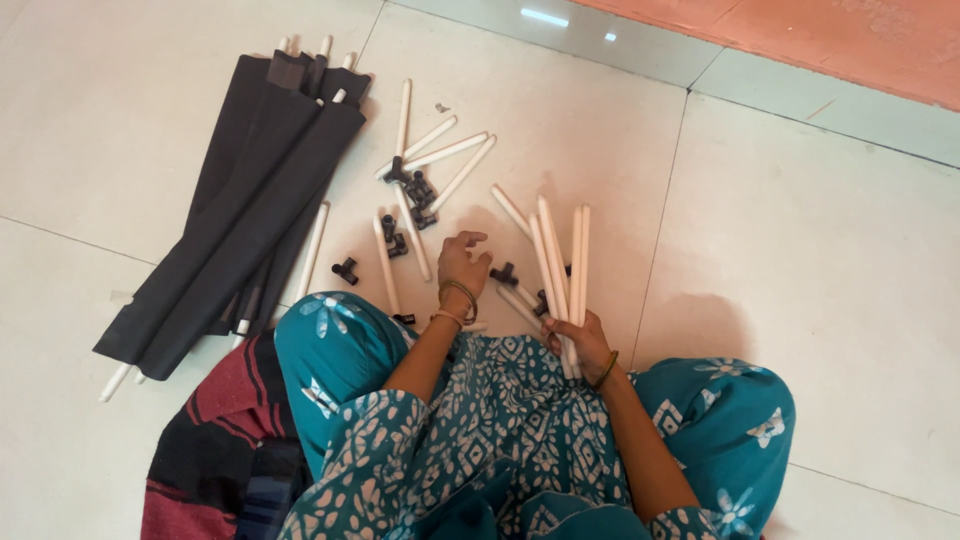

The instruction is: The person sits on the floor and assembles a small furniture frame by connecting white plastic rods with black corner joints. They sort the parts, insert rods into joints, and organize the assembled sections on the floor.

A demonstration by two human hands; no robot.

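While the right hand (580, 340) gripped a bundle of white rods (562, 262) pointing far along the floor (800, 230), the left hand (462, 262) hovered with fingers loosely curled, empty, nearer the black connector (504, 273) just right of it

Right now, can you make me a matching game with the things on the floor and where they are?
Things:
1. bundle of white rods
2. folded black fabric
3. striped red and black cloth
4. lone black connector

Places:
A. under the person's left knee
B. on the tiles between the fabric and the left hand
C. spread out at the far left
D. gripped in the right hand

Pairs: 1-D, 2-C, 3-A, 4-B
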